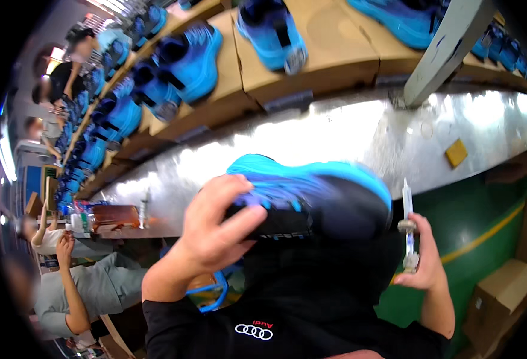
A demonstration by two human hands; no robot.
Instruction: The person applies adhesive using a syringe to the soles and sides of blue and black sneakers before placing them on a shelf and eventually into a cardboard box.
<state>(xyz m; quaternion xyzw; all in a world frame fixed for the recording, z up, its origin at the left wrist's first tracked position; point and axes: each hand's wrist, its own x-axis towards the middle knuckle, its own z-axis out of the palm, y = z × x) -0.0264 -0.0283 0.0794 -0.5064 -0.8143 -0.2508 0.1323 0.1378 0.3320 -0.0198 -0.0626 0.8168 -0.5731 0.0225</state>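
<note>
A bright blue and black sneaker is held in front of my chest, tilted with its toe to the right. My left hand grips it by the lace and collar area, thumb and fingers closed over the top. To the right of the toe, my right hand is closed around a slim clear syringe with its narrow tip pointing up. A small gap lies between the syringe and the sneaker. Part of the shoe's heel is hidden behind my left hand, and motion blurs its upper.
A metal bench runs ahead, with a yellow sponge block, an amber bottle and another syringe. Beyond, cardboard boxes bear several blue sneakers. A grey post rises at right. Co-workers stand left; cartons lie right.
</note>
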